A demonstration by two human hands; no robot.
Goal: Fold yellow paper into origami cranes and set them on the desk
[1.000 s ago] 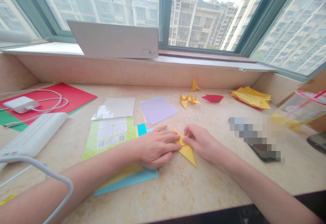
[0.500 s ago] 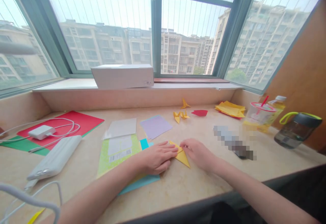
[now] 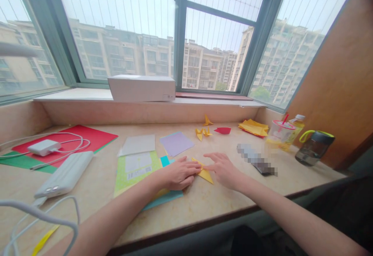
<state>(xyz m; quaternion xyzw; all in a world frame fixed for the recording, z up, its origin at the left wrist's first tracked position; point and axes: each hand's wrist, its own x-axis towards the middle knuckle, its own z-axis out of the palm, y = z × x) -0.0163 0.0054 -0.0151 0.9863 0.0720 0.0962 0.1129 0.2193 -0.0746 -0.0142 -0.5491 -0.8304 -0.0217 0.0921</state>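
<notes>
A folded piece of yellow origami paper [image 3: 206, 176] lies on the table, its pointed end toward the front edge. My left hand [image 3: 183, 172] rests flat on its left side, fingers stretched out and covering part of it. From the right, my right hand [image 3: 224, 169] touches the paper with a fingertip near the fold; its index finger and thumb are spread apart, with nothing gripped. Behind the hands stand small yellow folded paper figures [image 3: 203, 133] and another one [image 3: 208, 121], beside a red folded paper piece [image 3: 222, 130].
Lilac paper sheets [image 3: 176, 143] and a green-yellow packet [image 3: 136, 170] lie left of centre. A white power bank [image 3: 65, 173] with cables sits left, by red paper [image 3: 96, 137]. To the right are a blurred-out phone [image 3: 256, 159], yellow paper [image 3: 253, 128], a cup [image 3: 281, 131] and a dark bottle [image 3: 314, 147].
My right hand's fingers have spread from a closed pinch at the paper's edge to pointing onto it. My left hand stays on the paper. The camera view has shifted slightly.
</notes>
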